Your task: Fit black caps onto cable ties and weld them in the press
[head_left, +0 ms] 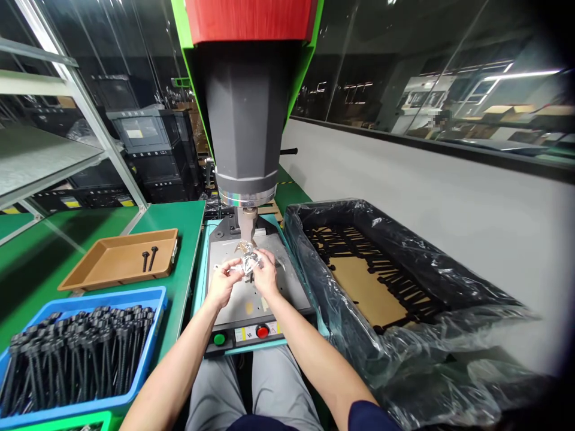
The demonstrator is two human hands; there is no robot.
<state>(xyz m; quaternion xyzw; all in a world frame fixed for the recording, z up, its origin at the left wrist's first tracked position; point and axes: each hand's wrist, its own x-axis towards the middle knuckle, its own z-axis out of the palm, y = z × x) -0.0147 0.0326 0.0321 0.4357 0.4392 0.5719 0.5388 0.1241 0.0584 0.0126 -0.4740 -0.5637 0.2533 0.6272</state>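
Note:
Under the metal tip [247, 224] of the tall machine, a crumpled, shiny, silvery sheet like foil [248, 261] is stretched between my two hands. My left hand [223, 282] pinches its left side with thumb and fingers. From the right, my right hand [265, 273] grips the other side, close beside the tip. Beneath both hands lies the grey metal plate [233, 310] of the machine. The foil covers the lower end of the tip, so I cannot tell whether they touch.
A green button [219, 339] and red button [262, 331] face me. Leftward are a brown tray [101, 263] with two black bolt-like parts and a blue bin [160, 299] packed with black ribbed parts. A plastic-lined box [372, 287] with black parts flanks the right.

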